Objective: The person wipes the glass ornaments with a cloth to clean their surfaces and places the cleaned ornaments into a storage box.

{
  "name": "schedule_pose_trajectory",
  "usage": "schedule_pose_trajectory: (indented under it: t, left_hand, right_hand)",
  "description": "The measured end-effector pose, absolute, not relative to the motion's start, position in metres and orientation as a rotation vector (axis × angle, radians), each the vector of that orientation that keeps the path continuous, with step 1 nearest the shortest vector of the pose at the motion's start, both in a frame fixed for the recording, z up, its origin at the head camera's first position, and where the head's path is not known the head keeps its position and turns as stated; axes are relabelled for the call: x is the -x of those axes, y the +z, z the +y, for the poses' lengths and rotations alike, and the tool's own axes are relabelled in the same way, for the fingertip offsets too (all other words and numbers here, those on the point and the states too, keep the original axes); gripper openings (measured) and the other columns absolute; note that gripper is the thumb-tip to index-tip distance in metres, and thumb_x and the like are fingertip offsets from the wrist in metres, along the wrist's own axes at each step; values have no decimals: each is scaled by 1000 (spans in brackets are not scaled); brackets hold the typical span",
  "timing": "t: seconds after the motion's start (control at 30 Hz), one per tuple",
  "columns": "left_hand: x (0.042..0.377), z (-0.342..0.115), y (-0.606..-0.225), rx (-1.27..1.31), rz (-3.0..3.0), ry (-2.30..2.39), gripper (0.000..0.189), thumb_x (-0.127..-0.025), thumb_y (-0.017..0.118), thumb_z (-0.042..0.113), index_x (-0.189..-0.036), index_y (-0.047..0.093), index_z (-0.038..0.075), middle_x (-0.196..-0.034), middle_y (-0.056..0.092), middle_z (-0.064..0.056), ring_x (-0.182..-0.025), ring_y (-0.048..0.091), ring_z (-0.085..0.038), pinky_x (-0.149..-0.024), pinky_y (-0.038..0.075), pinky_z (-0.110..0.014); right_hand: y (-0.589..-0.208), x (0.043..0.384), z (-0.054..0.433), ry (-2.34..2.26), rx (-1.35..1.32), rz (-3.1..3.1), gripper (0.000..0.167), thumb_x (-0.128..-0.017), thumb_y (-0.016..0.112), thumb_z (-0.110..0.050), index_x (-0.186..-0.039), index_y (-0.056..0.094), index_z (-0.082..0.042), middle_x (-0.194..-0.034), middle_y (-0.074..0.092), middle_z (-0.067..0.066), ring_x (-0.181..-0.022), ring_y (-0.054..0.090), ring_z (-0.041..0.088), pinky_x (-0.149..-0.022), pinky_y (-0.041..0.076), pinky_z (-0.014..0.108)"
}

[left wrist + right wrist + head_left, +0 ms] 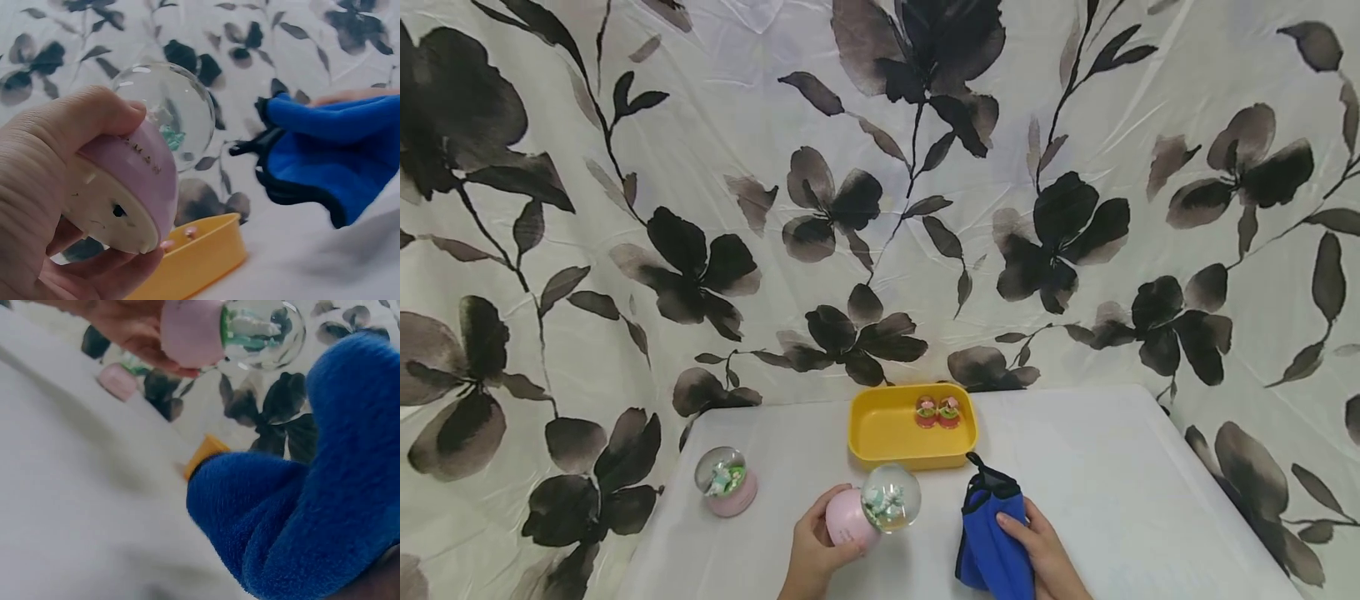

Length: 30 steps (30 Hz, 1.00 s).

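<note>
My left hand [822, 537] grips a snow globe by its pink base [848, 518], tilted so that the clear dome [891, 498] points right. Pale green and white figures show inside the dome. In the left wrist view the underside of the base [103, 206] faces the camera. To the right, my right hand [1041, 546] holds a blue cloth [996, 533] with black edging and a small black loop at its top. The cloth hangs apart from the globe. Folds of the blue cloth [281, 519] cover most of the right hand in the right wrist view.
A yellow tray [910, 460] stands at the back of the white table [1075, 467], with two small red-based globes [937, 413] inside. Another pink-based snow globe [727, 482] sits at the left. Behind the table hangs a floral curtain [925, 250].
</note>
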<state>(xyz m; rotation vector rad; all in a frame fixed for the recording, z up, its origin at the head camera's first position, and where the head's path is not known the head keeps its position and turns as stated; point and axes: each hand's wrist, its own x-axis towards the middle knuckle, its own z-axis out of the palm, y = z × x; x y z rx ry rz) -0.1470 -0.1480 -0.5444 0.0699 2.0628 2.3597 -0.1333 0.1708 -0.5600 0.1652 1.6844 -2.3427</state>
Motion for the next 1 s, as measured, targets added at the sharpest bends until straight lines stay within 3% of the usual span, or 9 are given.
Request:
schedule_pose_trajectory:
  t: [0.13,0.37,0.53,0.77,0.9,1.0]
  left_hand:
    - [146,-144,-545,-168,2044,2284,75,-63,84,-3,-130,51,-6,-125,55,-20,-107,60,-25,-87,53,-37]
    - [145,-132,-549,-253,2033,2210,72,-64,86,-1,-128,54,-3,-122,54,-20,-98,64,-30,-78,56,-41]
    - [141,-113,-556,-220,2035,2149,71,-64,88,5,-127,56,1,-123,55,-18,-99,64,-29,-78,56,-39]
    - [130,-103,-563,-122,1938,2139,71,-65,88,7,-128,55,-3,-118,58,-14,-97,64,-27,-77,57,-40]
    - [130,-108,-569,-109,1961,2169,70,-66,85,4,-127,54,-7,-113,59,-15,-94,65,-28,-76,57,-38]
    - [131,-108,-574,-93,1957,2202,71,-66,84,1,-128,53,-11,-111,59,-15,-93,64,-27,-77,57,-37]
  right_hand:
    - [-556,137,170,-2284,-139,1835,71,-98,56,-22,-148,17,10,-126,53,21,-104,58,28,-86,51,45]
    - [-535,141,159,-2506,-137,1699,59,-94,61,-11,-144,34,3,-127,53,15,-110,55,28,-90,49,39]
    - [-528,131,148,-2528,-42,1741,51,-92,62,-6,-138,44,4,-124,56,15,-109,56,27,-89,50,37]
    - [-541,123,139,-2172,349,2019,53,-95,57,-7,-144,39,3,-140,48,18,-121,51,19,-97,41,25]
    - [-546,125,132,-1979,414,2118,62,-97,57,-20,-152,30,-13,-145,41,18,-120,49,27,-91,45,32]
    - [-549,127,126,-1986,370,2111,65,-97,57,-22,-152,21,-16,-142,39,22,-114,50,32,-86,46,39]
